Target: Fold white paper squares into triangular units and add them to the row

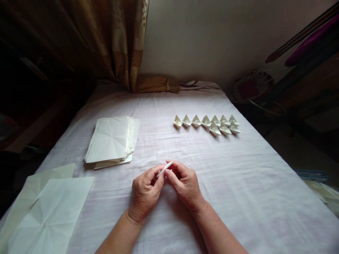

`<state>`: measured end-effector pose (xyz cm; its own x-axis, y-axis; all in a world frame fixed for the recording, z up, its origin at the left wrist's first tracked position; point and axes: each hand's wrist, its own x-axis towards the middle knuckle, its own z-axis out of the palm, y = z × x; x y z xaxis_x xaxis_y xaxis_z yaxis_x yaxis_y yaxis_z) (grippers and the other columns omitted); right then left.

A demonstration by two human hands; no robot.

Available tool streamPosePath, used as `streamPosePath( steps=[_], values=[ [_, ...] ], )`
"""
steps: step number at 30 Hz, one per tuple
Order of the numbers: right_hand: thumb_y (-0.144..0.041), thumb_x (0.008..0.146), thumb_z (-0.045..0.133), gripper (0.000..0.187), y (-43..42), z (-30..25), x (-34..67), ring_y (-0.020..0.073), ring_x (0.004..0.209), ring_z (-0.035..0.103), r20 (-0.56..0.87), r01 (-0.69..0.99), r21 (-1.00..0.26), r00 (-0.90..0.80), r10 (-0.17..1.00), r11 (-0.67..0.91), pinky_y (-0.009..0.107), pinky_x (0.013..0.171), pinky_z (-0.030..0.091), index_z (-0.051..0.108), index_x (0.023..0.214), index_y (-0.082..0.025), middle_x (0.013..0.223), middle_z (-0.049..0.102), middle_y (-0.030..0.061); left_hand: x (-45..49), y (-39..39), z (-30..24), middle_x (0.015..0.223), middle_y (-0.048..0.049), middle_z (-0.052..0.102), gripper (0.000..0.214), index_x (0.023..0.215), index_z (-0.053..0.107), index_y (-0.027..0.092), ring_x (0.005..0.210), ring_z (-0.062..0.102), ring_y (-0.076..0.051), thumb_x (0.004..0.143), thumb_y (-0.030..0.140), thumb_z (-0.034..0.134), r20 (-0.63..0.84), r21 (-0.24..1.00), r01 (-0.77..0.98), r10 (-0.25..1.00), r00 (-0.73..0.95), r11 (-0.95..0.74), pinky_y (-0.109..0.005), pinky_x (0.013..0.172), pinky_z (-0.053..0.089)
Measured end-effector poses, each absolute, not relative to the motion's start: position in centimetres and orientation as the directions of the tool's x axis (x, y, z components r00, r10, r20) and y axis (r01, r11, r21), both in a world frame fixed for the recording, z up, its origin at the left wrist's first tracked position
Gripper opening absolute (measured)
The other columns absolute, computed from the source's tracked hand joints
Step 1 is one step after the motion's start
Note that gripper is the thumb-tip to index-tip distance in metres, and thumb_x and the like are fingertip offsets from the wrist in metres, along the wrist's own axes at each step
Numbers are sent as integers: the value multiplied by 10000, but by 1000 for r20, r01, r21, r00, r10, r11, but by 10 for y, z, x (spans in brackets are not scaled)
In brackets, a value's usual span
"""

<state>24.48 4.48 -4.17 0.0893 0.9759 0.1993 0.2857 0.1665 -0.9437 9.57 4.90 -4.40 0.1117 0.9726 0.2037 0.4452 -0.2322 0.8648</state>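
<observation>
A small folded piece of white paper (165, 168) is pinched between my two hands, seen nearly edge-on and tilted up to the right. My left hand (147, 190) has thumb and fingers closed on its lower left end. On the other end, my right hand (185, 183) grips it between thumb and fingers. Parts of the fingers are hidden behind the paper and the thumbs. Ahead and to the right stand several folded paper boats (196, 121), in one long row with a shorter row in front.
A stack of creased white paper sheets (108, 139) lies to the left. Nearer, two larger creased sheets (53, 211) overlap at the left edge. A pale cloth (254, 197) covers the surface. A gold curtain (127, 46) hangs at the far side beside the wall (201, 38).
</observation>
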Motion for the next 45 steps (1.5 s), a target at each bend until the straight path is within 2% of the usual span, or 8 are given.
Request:
streamPosePath(
  steps=[14,19,27,32,35,37,41,45],
  values=[
    [-280,871,562,242,46,-41,246,120,594,600,265,371,-902,76,961,220,239,609,510,681,1054,-178,834,712,44,94,53,-41,927,-62,774,265,1059,738,204,752,729,-185,863,334,615,132,908,380,981,140,-177,-235,674,577],
    [-251,879,540,218,47,-42,247,144,694,646,320,421,-864,33,947,278,256,673,532,683,1035,-197,915,718,64,93,56,-41,964,-60,772,271,1055,737,198,811,734,-189,862,327,598,118,927,334,977,175,-172,-254,729,593],
    [-199,908,492,310,47,-50,251,158,827,663,398,490,-782,-83,914,385,282,768,551,626,1187,-191,961,690,77,85,62,-43,1036,-67,760,286,1081,722,185,823,731,-184,836,291,620,18,964,249,961,276,-89,-277,760,596],
    [-152,899,433,368,45,-51,248,168,837,653,454,590,-678,-134,881,439,279,754,540,599,1227,-161,953,684,88,88,60,-39,933,-30,767,277,1070,707,189,663,696,-128,826,214,578,104,877,433,963,249,-207,-219,658,571],
    [-151,897,441,348,43,-51,245,183,837,662,485,656,-614,-124,866,438,290,764,531,588,1212,-131,951,706,100,91,58,-39,904,-19,754,290,1078,691,198,648,676,-119,811,187,577,186,801,535,961,206,-269,-218,666,561],
    [-173,903,469,290,41,-50,243,170,762,667,491,678,-610,-83,867,410,269,715,520,591,1163,-132,904,720,84,91,58,-40,896,-14,744,309,1110,675,207,654,669,-120,816,193,582,217,767,572,957,195,-291,-224,679,559],
    [-214,913,501,113,41,-49,242,126,589,625,475,706,-614,-27,880,353,222,590,460,611,924,-189,733,696,17,92,59,-40,910,-17,731,263,1070,684,218,744,678,-137,841,189,560,265,728,598,942,206,-336,-238,732,554],
    [-167,918,459,167,42,-49,245,143,659,641,524,737,-548,-68,849,397,230,636,465,619,889,-203,747,700,31,92,58,-40,880,-9,716,283,1029,691,220,770,671,-136,816,115,537,291,715,597,931,220,-365,-234,745,544]
  ],
)
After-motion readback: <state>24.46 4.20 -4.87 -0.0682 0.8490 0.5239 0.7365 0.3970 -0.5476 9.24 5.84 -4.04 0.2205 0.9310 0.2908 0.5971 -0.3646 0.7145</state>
